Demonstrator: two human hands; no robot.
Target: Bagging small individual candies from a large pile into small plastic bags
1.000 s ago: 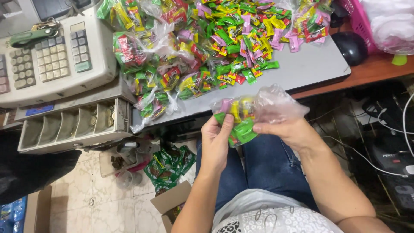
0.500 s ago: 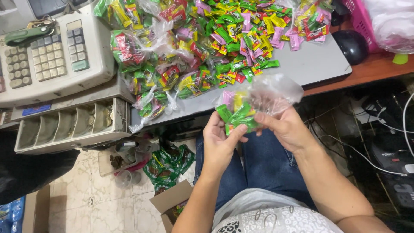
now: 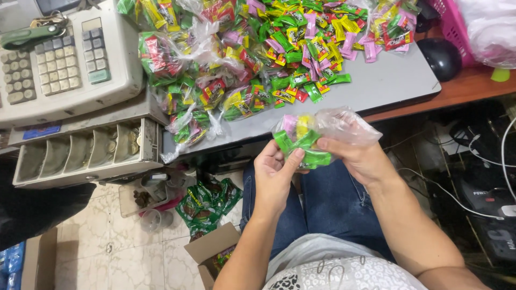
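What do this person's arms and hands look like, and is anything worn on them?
Both forearms are bare to the elbow: no sleeves, gloves, watch or bracelet show. The left hand and the right hand show no rings that I can make out, and the nails look short and unpainted. Below the arms are dark blue denim jeans and a white patterned top.

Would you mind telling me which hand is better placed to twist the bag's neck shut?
Probably the right hand: it already grips the clear bag by its gathered top. The left hand sits lower, cupping the candies from below, so it looks better suited to steadying them.
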